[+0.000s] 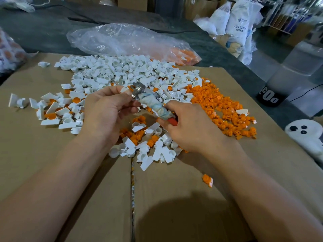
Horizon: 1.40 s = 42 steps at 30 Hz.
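Far left, a bag of orange pieces (pixel 8 53) is sitting at the frame edge on the grey tabletop (pixel 43 28). On the cardboard (pixel 52 154) I'm seeing a scatter of white plastic parts (pixel 52 109), some with orange caps fitted.

My left hand (pixel 106 109) is hovering above the cardboard, palm turned up, its fingers (pixel 120 95) curling and pinching the metal head of the pliers (pixel 152 102). The pliers are sitting in the air between both hands, over the centre of the spread, tilting from upper left to lower right, shaft wrapped in stained tape, with a red handle showing at the low end.

Behind them the big white pile (pixel 122 70) is lying in front of a clear plastic bag (pixel 122 39) holding a few orange pieces.

My right hand (pixel 190 126) is clenching around the wrapped handle. To the right, the orange pile (pixel 218 105) is spreading toward the cardboard's edge; one loose orange piece (pixel 207 179) is lying alone near my right forearm. Far right, a white device (pixel 304 131) is resting at the edge, with white sacks (pixel 239 23) standing in the background.
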### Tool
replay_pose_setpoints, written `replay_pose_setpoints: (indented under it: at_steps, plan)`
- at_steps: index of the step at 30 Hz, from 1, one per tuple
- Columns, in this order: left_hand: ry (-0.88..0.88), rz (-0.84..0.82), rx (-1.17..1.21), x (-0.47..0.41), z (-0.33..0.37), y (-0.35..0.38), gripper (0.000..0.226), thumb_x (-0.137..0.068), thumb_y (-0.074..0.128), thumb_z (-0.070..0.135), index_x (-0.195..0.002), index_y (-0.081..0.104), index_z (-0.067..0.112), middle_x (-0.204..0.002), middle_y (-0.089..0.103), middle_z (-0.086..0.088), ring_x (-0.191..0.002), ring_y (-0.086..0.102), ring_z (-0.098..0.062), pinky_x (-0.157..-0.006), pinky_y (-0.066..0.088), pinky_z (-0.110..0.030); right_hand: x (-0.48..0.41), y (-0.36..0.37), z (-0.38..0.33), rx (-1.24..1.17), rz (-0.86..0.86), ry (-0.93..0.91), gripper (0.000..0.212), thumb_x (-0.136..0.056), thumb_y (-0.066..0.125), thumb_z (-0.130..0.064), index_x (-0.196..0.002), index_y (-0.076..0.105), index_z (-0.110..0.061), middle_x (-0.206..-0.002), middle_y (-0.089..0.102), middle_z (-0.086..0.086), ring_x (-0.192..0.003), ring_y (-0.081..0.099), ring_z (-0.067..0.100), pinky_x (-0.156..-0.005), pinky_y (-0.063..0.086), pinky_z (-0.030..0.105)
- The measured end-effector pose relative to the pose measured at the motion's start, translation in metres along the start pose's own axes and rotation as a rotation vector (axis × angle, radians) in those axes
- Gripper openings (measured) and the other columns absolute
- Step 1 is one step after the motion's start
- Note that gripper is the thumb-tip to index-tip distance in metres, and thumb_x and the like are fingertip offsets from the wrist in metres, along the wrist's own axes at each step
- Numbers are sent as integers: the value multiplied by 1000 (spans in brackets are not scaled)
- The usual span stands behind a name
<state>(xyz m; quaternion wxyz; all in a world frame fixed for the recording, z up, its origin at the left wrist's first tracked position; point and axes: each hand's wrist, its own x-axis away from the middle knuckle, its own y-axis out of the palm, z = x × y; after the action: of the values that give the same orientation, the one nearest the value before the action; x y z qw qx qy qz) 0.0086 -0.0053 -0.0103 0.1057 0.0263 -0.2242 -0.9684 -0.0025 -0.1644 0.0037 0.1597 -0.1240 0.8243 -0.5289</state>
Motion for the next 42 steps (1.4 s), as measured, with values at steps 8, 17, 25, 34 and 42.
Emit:
replay_pose_setpoints:
  at_steps: [8, 17, 25, 34, 42]
  plan:
    - [-17, 3, 2, 0, 1, 1, 20, -83, 54, -9, -71, 56, 6, -51, 61, -1, -46, 60, -10, -44, 47, -16, -2, 1, 4, 5, 15, -17, 16, -91, 54, -32, -91, 53, -16, -67, 45, -9, -59, 42, 8, -50, 31, 24]
    - [86, 97, -146, 0, 6, -1, 18, -78, 66, -2, -76, 61, 15, -55, 63, 3, -48, 61, -11, -47, 49, -20, -9, -6, 29, 33, 198, 88, 25, -83, 59, -46, -88, 54, -22, -69, 45, -13, -61, 41, 5, -50, 30, 25]
    - [-22, 117, -123, -2, 6, -4, 15, -87, 58, 3, -86, 64, 16, -51, 61, 3, -44, 57, -10, -42, 45, -17, -16, -15, 65, 61, 236, 318, 53, -77, 61, -55, -115, 56, -18, -107, 59, -1, -95, 52, 18, -64, 32, 27]
    - [24, 320, -57, -9, 7, -14, 18, -87, 54, 2, -77, 55, 18, -43, 57, 5, -37, 53, -10, -35, 38, -17, -20, -15, 79, 150, 142, 459, 73, -69, 66, -62, -122, 52, -14, -120, 56, 6, -108, 52, 25, -78, 41, 34]
    - [28, 463, 93, -14, 6, -16, 14, -94, 49, 5, -85, 57, 12, -66, 65, -2, -58, 68, -10, -52, 49, -15, -23, -13, 83, 194, 101, 500, 76, -67, 61, -68, -119, 52, -14, -116, 55, 6, -105, 51, 24, -70, 36, 32]
